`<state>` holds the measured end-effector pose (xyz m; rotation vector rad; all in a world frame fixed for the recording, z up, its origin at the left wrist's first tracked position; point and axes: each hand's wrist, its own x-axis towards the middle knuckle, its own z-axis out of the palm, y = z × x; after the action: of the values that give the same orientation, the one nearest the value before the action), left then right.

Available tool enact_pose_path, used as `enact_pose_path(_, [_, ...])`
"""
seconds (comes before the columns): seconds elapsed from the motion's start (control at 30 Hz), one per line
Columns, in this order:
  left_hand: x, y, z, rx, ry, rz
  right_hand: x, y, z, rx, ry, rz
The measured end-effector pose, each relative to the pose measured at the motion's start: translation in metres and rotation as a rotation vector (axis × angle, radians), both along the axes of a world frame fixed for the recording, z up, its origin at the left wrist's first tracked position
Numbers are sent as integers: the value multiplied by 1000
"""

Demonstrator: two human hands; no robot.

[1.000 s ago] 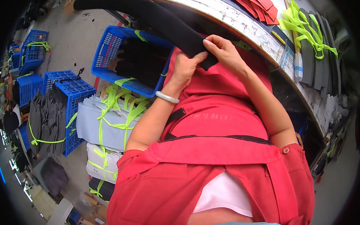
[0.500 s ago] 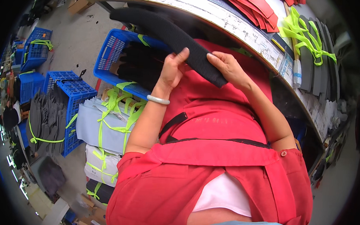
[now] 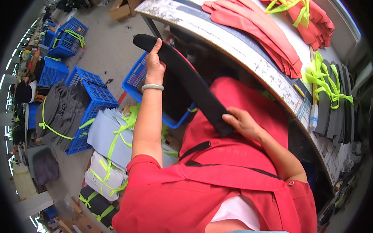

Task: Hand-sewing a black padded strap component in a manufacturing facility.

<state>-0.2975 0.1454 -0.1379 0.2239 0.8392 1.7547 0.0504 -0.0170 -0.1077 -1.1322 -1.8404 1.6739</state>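
Note:
A long black fabric strip (image 3: 187, 81) with a rounded far end stretches at a slant in front of my red apron. Near that far end, my left hand (image 3: 155, 65) grips it with the thumb on top; a pale bangle circles the wrist. My right hand (image 3: 244, 123) pinches the strip's edge close to its lower end, thumb on the upper face and the other fingers partly hidden. Behind and below the strip stands a blue plastic basket (image 3: 135, 80), with dark contents mostly covered by the strip and my arm.
A worn white table (image 3: 242, 50) runs along the far right, bearing red fabric pieces (image 3: 255, 28) and grey strips (image 3: 333, 101) tied with neon yellow bands. To the left are a blue crate (image 3: 99, 93), grey pieces (image 3: 61, 112) and tied bundles (image 3: 106, 171). A cardboard box (image 3: 126, 5) lies farther off.
My left hand has moved outward to the strip's far end, and my right hand slightly lower. The strip now lies straighter, showing a smooth face instead of the ribbed one. The view has shifted.

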Motion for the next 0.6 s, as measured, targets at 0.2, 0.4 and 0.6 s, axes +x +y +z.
enact_pose_path(0.2, [1,-16,122,61,618,-293,24,27,0,259,-221,34])
enact_pose_path(0.4, [121,-105,91,110,819,-801,-4,82,101,420,51,-297])
enact_pose_path(0.6, [168,-119,57,61,567,-1049,-13,58,53,521,22,-355])
